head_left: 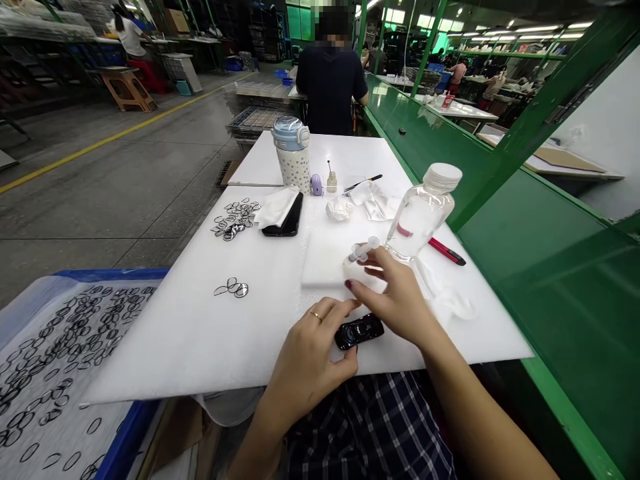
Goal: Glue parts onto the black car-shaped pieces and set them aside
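Note:
My left hand [315, 347] has its fingers and thumb closed around the sides of a small glossy black toy car [359, 331] low over the table's near edge. A clear plastic syringe [364, 249] rests slantwise at the fingers of my right hand [395, 287], its narrow end towards a white foam pad [325, 263]. The right thumb is apart from the syringe, pointing towards the car. How firmly the right fingers grip is partly hidden. A clear bottle with a white cap [424, 210] stands just beyond my right hand.
On the white table [200, 353] are thin black rings [235, 219], a phone [285, 223] under tissue, a tumbler [293, 157], a small glass bottle [331, 181] and a red cutter [447, 251]. A blue-rimmed tray [125, 440] of rings lies left. A person [330, 80] sits ahead.

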Motion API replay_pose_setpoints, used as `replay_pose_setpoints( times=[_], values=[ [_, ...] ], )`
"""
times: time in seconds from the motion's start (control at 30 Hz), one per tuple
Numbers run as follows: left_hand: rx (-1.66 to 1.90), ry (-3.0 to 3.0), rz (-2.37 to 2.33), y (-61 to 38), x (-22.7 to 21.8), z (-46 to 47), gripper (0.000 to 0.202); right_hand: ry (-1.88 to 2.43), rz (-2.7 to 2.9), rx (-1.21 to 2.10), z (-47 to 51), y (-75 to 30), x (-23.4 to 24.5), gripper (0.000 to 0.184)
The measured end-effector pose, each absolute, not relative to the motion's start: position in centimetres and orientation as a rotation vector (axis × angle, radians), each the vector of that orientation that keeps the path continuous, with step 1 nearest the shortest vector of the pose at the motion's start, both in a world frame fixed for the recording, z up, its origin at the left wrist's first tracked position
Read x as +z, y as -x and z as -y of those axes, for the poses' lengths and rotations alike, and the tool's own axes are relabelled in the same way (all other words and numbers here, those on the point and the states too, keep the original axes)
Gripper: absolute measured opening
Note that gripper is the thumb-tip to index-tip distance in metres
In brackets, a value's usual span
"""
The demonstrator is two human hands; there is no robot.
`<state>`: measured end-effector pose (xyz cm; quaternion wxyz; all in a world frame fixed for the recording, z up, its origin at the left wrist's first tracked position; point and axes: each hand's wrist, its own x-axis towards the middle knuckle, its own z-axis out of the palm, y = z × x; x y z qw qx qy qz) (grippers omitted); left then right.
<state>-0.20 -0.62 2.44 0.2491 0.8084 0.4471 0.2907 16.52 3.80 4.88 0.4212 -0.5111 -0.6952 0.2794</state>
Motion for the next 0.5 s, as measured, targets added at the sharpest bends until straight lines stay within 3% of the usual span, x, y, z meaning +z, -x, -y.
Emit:
replay_pose_setpoints(
  times=[0.23,0.33,0.5],
  values=[
    [0.851,-2.219,-1.280,0.1,2.2,0.6,0.043,1.397,1.922,0.679,-4.6,-14.6,4.9,0.016],
    [0.760,-2.164,-1.146,0.6,2.4,0.5,0.044,1.387,1.971,0.752,-4.8,-14.9,5.5,0.022],
    [0.546,-2.055,-0.916,1.5,3.4,0.2,0.064,1.217,1.816,0.959,-5.1,-16.0,5.8,0.032]
  ],
)
